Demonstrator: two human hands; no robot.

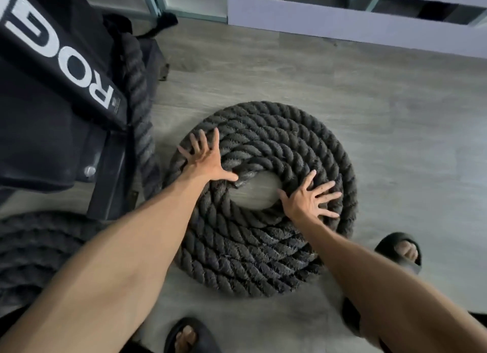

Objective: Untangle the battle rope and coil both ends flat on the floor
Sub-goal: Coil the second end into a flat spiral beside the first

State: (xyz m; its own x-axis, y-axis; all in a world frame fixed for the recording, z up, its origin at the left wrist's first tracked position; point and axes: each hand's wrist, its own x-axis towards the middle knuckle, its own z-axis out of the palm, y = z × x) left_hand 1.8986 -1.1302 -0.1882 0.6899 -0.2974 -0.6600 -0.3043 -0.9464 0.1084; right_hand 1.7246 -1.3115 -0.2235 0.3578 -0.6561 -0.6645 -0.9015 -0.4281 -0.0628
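Observation:
A thick dark battle rope lies wound in a flat round coil [266,247] on the grey floor, with a bare patch of floor showing at its centre. My left hand [207,159] presses flat on the coil's upper left turns, fingers spread, thumb against the inner turn. On the coil's right side my right hand [309,200] rests with fingers splayed over the turns. From the coil a strand of rope [138,89] runs up along the black rack. A second coil [34,247] lies at the left edge, partly hidden by my left arm.
A black rack upright with white lettering [52,62] stands at the left, its base [110,184] close to the coil. A pale low wall panel [342,23] runs along the back. My feet in dark slides [400,250] [187,337] stand near the coil's right and front.

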